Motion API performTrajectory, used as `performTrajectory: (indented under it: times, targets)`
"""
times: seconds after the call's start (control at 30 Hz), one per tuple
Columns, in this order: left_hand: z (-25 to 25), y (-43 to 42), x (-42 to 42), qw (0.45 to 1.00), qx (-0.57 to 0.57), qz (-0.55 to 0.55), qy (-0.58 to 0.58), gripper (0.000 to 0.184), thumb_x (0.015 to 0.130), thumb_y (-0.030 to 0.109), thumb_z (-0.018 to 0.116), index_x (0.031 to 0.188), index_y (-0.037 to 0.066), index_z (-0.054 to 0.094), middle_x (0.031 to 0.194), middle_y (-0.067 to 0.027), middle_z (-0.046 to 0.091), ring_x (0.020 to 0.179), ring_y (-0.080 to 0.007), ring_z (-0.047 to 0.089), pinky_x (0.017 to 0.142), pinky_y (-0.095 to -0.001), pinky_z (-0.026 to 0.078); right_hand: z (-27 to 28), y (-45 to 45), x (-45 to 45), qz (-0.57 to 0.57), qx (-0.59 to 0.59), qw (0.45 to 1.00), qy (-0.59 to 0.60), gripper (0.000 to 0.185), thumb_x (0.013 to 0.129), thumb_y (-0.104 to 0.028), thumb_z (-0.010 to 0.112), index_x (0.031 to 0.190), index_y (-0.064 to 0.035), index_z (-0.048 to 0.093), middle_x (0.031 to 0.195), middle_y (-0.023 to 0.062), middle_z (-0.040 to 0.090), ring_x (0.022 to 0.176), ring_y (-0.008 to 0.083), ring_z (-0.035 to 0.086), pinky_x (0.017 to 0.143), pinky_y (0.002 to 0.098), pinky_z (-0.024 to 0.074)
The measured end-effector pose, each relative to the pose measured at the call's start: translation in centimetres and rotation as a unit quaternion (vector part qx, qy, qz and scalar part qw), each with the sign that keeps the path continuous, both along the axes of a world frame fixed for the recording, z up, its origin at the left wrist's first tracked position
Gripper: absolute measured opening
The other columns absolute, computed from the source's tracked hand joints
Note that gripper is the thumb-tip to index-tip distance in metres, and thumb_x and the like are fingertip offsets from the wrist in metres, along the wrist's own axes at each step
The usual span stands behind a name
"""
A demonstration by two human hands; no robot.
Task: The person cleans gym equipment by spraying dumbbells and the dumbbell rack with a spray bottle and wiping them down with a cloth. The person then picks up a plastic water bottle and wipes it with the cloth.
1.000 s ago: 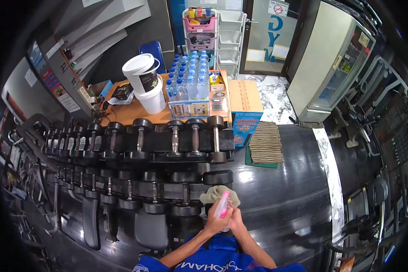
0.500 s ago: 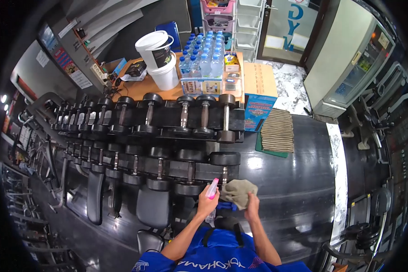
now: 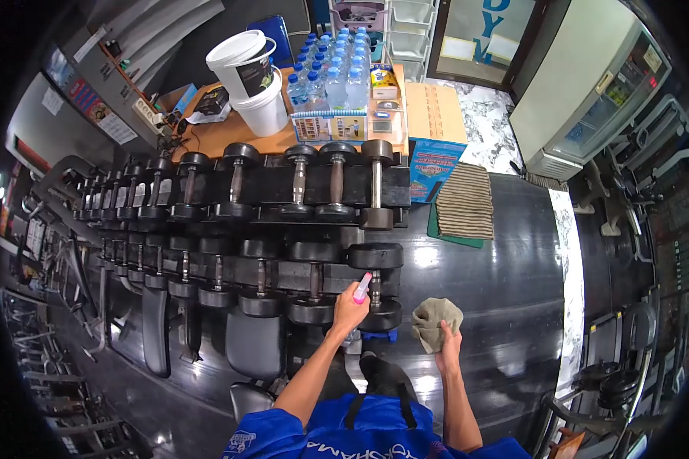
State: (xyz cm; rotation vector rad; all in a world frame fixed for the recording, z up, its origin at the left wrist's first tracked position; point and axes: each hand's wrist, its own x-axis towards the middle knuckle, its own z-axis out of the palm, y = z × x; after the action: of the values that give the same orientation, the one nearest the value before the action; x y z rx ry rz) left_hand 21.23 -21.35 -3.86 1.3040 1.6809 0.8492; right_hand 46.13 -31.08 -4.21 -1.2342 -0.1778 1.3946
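Note:
My left hand (image 3: 350, 307) is closed round a spray bottle (image 3: 363, 289) with a pink and clear-white head. Its nozzle points toward the end dumbbell (image 3: 375, 258) on the lower tier of the rack; part of the bottle is hidden by my hand. Off to the right, my right hand (image 3: 449, 346) grips a crumpled grey-brown cloth (image 3: 436, 323) over the dark floor, apart from the rack. A chrome-handled dumbbell (image 3: 377, 183) lies at the right end of the upper tier.
Behind the rack, a wooden table (image 3: 306, 153) holds white buckets (image 3: 264, 107) and a pack of water bottles (image 3: 335, 88). A cardboard box (image 3: 436, 153), striped mat (image 3: 465, 203) and glass-front fridge (image 3: 582, 84) stand to the right. Black benches (image 3: 254, 344) are at the lower left.
My left hand has moved forward with the spray bottle, up to the end dumbbell. My right hand has drawn the cloth away to the right.

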Motion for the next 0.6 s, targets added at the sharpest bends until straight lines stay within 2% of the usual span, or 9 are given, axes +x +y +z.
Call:
performTrajectory:
  times: [0.17,0.27,0.37,0.4,0.5,0.6]
  targets:
    - [-0.6,0.8,-0.3,1.000,-0.005,0.002,0.001,0.016,0.080,0.014,0.060,0.093,0.006,0.063,0.084,-0.0179,0.068,0.083,-0.0380,0.067,0.071,-0.0428,0.051,-1.7,1.1,-0.4,0.012,-0.004,0.999,-0.040,0.039,0.093,-0.013,0.061,0.129,-0.0007,0.051,0.122,0.0110,0.059,0.109,0.0228,0.060,0.091,0.0367,0.0514]
    - [-2.1,1.2,-0.5,1.000,0.021,0.008,-0.015,0.015,0.080,0.013,0.062,0.093,0.005,0.062,0.083,-0.0161,0.068,0.082,-0.0360,0.068,0.071,-0.0411,0.052,-3.5,3.2,-0.9,0.018,0.006,0.996,-0.083,0.044,0.093,-0.018,0.064,0.130,0.0024,0.050,0.121,0.0120,0.060,0.110,0.0213,0.057,0.091,0.0350,0.0474]
    - [-3.8,0.7,-1.3,0.998,0.040,0.010,-0.044,0.013,0.082,0.010,0.064,0.093,0.004,0.062,0.082,-0.0134,0.069,0.081,-0.0312,0.069,0.071,-0.0379,0.052,-6.2,6.4,-1.8,0.034,0.024,0.976,-0.211,0.041,0.095,-0.020,0.061,0.128,0.0026,0.052,0.123,0.0120,0.060,0.111,0.0220,0.057,0.092,0.0349,0.0462]
    - [-3.6,0.3,-1.4,0.998,0.038,0.012,-0.054,0.012,0.082,0.009,0.064,0.093,0.004,0.062,0.082,-0.0125,0.069,0.081,-0.0293,0.070,0.071,-0.0366,0.053,-5.8,7.9,-2.7,0.040,0.037,0.953,-0.298,0.042,0.096,-0.021,0.059,0.129,0.0032,0.051,0.124,0.0147,0.060,0.112,0.0222,0.057,0.094,0.0352,0.0446]
    - [-5.7,-1.5,-2.2,0.993,-0.012,0.026,-0.112,0.010,0.083,0.006,0.064,0.093,0.003,0.063,0.082,-0.0087,0.069,0.080,-0.0213,0.070,0.070,-0.0323,0.052,-6.9,12.3,-4.5,0.088,0.018,0.895,-0.437,0.039,0.093,-0.013,0.058,0.129,0.0033,0.051,0.126,0.0184,0.060,0.117,0.0294,0.057,0.098,0.0366,0.0431]
    - [-4.9,-3.5,-3.1,0.994,-0.044,0.012,-0.102,0.010,0.083,0.005,0.064,0.093,0.004,0.063,0.082,-0.0069,0.069,0.078,-0.0172,0.069,0.069,-0.0307,0.052,-13.4,16.0,-6.4,0.209,0.132,0.800,-0.546,0.044,0.084,-0.001,0.059,0.127,0.0031,0.052,0.131,0.0220,0.056,0.124,0.0375,0.051,0.104,0.0422,0.0396]
